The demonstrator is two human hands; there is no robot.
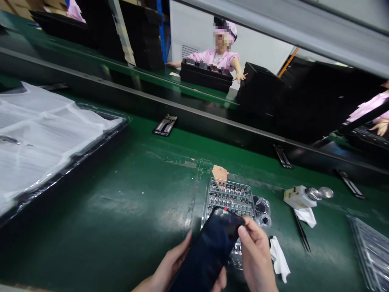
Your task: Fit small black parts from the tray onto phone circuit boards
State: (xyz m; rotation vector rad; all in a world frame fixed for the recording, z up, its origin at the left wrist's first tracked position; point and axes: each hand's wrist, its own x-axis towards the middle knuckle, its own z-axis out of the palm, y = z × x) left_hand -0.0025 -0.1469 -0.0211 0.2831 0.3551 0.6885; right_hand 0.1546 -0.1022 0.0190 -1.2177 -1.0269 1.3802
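Both hands clamped on dark phone (206, 251), center bottom of frame: left hand (173, 263) cradling edge, right hand (255, 255) pinching top corner, apparently tilted for checking (view poor). Parts tray (229, 198) just behind; tweezers (301, 230) right, within reach.

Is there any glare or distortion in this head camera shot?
In the head view, glare leaves a pale patch on the green conveyor belt and a bright sheen on the plastic sheeting; wide-angle distortion bends the frame's edges; the smartphone looks dark.
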